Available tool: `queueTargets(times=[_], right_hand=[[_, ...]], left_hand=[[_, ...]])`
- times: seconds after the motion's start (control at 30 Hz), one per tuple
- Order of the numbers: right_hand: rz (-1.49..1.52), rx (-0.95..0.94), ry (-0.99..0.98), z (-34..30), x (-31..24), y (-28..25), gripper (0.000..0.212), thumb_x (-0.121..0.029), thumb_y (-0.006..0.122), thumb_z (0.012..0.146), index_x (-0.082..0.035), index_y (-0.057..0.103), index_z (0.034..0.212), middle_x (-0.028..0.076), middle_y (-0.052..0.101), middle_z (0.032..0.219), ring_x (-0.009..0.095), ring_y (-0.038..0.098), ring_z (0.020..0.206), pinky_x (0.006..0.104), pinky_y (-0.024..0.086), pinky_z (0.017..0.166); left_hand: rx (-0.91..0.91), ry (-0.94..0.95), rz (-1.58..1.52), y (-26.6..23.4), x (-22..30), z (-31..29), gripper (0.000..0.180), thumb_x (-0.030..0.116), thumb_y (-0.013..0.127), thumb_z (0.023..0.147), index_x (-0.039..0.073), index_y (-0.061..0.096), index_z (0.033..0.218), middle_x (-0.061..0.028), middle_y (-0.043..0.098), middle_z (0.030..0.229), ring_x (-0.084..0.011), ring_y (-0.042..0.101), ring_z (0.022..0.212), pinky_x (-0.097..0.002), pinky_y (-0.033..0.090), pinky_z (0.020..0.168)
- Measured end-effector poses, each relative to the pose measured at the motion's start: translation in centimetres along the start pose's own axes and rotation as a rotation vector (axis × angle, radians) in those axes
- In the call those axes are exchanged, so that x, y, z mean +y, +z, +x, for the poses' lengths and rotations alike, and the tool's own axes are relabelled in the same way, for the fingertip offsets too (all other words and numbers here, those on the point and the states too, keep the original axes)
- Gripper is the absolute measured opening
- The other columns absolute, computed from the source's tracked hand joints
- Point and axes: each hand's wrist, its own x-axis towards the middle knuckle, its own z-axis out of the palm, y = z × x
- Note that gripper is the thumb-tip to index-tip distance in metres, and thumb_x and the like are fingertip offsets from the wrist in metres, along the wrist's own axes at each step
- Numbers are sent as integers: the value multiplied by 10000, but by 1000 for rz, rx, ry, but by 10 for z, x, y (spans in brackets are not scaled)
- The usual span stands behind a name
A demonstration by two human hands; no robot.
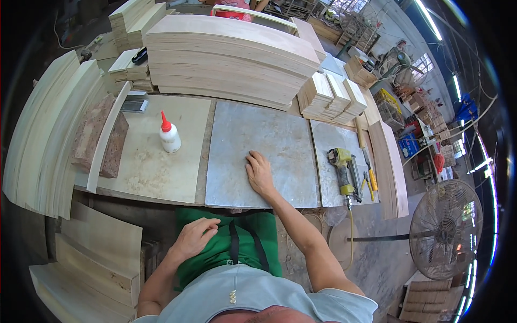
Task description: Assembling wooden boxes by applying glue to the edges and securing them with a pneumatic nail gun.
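Nearest, a pale blue shirt (247,293) is worn over green cloth (261,234) crossed by black straps. Above the green cloth the left hand (196,238) is held with its fingers loosely bent and the thumb set apart; nothing is seen gripped in it, and whether the cloth is touched cannot be told. Farther forward, the right hand (260,173) is laid palm down, fingers lightly spread, on the bare grey metal sheet (269,129), which is set in the middle of the bench. Nothing is seen held by it.

To the right of the sheet, a yellow-green nail gun (343,167) is laid down, joined to a yellow hose (351,231); pliers (368,184) and a yellow-handled tool (372,177) are placed just beside it. To the left, a white bottle (170,141) with a red tip is stood on a pale board (188,116). Farther left, a curved wooden strip (107,139) is propped against a reddish block (118,151). Behind the sheet, long boards (226,64) are piled high, with shorter pieces (328,99) stacked to their right. Beyond them, part of a person in red (237,4) is seen.
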Motion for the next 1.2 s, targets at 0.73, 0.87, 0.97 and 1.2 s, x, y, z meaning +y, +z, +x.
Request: queueTargets(times=[0.73, 0.87, 0.97, 1.2], right_hand=[[327, 263, 86, -9, 26, 15, 102, -28, 569, 800, 11, 633, 869, 164, 628, 1027, 340, 565, 1032, 419, 443, 900], [316, 280, 94, -9, 25, 14, 108, -31, 559, 804, 8, 634, 871, 143, 628, 1031, 324, 554, 1049, 410, 437, 898], [324, 271, 101, -9, 25, 13, 111, -26, 557, 803, 8, 633, 876, 138, 626, 1034, 319, 551, 1056, 410, 435, 900], [347, 244, 105, -8, 26, 15, 117, -11, 561, 794, 5, 631, 886, 149, 626, 1040, 328, 558, 1050, 418, 436, 906]], left_hand=[[319, 910, -112, -26, 234, 42, 163, 170, 667, 761, 61, 634, 646, -53, 651, 649, -225, 613, 582, -364, 546, 650], [-251, 818, -69, -46, 307, 44, 602, 152, 501, 945, 247, 260, 1489, -83, 600, 930, -232, 560, 676, -470, 521, 711], [-332, 1088, -245, -38, 291, 82, 585, 127, 471, 959, 402, 292, 1444, -52, 601, 887, -180, 540, 607, -411, 522, 680], [-452, 1151, -337, -52, 276, 89, 610, 105, 495, 955, 455, 317, 1421, -41, 619, 896, -147, 568, 606, -361, 532, 670]])
